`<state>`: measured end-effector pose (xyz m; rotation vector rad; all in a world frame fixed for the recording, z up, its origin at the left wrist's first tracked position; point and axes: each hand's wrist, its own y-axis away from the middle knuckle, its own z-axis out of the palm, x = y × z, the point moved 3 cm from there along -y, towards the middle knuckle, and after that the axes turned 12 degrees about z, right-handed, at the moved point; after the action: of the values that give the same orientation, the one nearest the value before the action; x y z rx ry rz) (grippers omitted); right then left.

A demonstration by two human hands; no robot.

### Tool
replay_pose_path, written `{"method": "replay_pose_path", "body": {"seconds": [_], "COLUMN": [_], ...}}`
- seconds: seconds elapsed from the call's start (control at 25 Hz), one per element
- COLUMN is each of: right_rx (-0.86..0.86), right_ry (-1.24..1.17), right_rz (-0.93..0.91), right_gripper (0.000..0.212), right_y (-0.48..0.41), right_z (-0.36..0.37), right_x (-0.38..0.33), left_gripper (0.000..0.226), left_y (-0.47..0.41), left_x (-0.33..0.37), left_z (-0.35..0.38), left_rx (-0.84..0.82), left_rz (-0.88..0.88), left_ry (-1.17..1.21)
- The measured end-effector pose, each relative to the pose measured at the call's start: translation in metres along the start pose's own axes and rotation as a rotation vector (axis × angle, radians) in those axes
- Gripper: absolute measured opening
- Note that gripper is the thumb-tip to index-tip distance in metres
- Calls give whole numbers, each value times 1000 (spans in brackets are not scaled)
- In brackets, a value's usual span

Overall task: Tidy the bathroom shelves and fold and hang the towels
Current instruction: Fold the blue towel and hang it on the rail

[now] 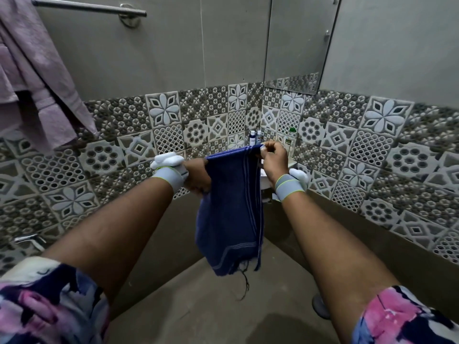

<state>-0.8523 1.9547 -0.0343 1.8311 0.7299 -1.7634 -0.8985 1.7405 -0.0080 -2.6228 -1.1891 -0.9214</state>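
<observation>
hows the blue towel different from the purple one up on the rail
The blue towel is dark with pale stripes; the purple towel is pale lilac. The blue towel is held up by the left hand and right hand; the purple towel drapes over the rail, bunched. Both hang down.

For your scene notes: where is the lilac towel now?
Head view, upper left: the lilac towel hangs at the left end of the metal rail.
</observation>
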Motion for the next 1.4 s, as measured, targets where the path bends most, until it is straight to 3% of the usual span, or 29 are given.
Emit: {"method": "replay_pose_path", "body": {"seconds": [0.08, 0.28, 0.44, 0.64, 0.84, 1.4], "right_rx": [-19, -192, -262, -368, -360, -313], "right_ry": [-1, 32, 111, 211, 327, 126], "right_rz": [-29, -203, -269, -358, -423, -330], "right_gripper": [12, 15, 16, 15, 9, 17], "right_y": [11, 40, 54, 63, 63, 97], "right_z": [-3, 6, 8, 8, 8, 40], "right_x": [3, 4, 5, -3, -8, -10], "left_gripper": [38, 25, 45, 31, 24, 23], "left_y": [-1, 12, 8, 14, 15, 30], "left_x": [6, 42, 50, 52, 48, 24], "left_z": [-3, 4, 1, -5, -10, -24], "left_rx": [54, 161, 234, 300, 355, 505], "left_rz": [-18, -18, -25, -64, -89, -37], "left_ry": [313, 652, 728, 793, 829, 977]}}
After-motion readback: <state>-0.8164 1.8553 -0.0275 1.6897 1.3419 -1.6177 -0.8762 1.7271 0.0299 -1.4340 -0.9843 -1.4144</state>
